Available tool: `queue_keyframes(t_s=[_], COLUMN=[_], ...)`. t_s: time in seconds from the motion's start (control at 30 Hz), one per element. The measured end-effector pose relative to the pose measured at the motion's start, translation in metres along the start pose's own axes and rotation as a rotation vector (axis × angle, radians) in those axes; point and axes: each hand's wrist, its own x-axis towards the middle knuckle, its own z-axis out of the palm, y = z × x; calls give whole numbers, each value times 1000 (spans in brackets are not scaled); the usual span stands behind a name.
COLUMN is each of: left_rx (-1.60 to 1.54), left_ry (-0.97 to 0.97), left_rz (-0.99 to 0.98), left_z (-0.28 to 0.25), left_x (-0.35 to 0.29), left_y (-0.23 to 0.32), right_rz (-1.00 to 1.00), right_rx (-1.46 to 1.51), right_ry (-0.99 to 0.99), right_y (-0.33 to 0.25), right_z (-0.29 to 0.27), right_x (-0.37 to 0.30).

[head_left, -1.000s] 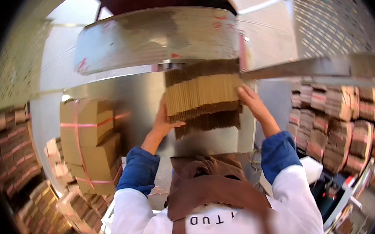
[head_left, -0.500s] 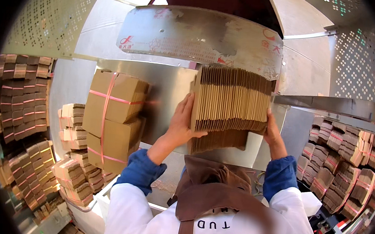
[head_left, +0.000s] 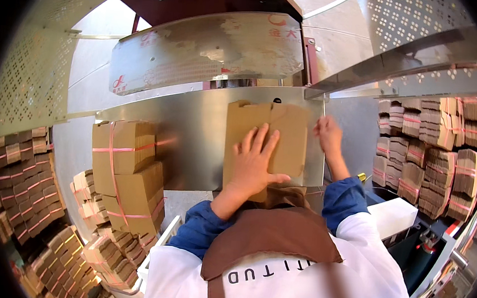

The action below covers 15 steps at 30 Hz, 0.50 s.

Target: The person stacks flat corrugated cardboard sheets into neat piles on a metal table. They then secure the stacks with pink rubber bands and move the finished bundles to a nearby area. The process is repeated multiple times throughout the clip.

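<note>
A stack of flat brown cardboard pieces (head_left: 293, 147) lies on the metal table in front of me, its broad face upward. My left hand (head_left: 255, 164) rests on that face with fingers spread and palm down. Just right of the stack, by the table's right edge, is my right hand (head_left: 330, 138), apart from the cardboard. Its fingers are curled in and slightly blurred; whatever they may hold is too small to make out.
Cardboard bundles tied with pink strap (head_left: 124, 145) stand left on the metal table (head_left: 194, 145). A printed metal cover (head_left: 207, 48) spans its far side. More tied bundles (head_left: 436, 164) are stacked at right and far left. A metal bar (head_left: 391, 63) slants across the upper right.
The cardboard stack, held between both hands with its edges upward, now lies broad face up. My left hand has moved onto its top, and my right hand has let go. The view has shifted.
</note>
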Motion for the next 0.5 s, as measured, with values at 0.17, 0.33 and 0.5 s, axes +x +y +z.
queue_keyframes(t_s=[0.17, 0.33, 0.5], left_rx=[-142, -231, -633], left_ry=[24, 100, 176], left_rz=[112, 111, 7], left_z=[4, 16, 32], left_x=[1, -1, -1], left_y=[-25, -38, -36], right_rz=[-519, -663, -470], right_rx=[316, 389, 504], right_ry=[97, -93, -109], right_y=[-180, -297, -278], right_z=[-10, 109, 181], right_x=[-1, 12, 63])
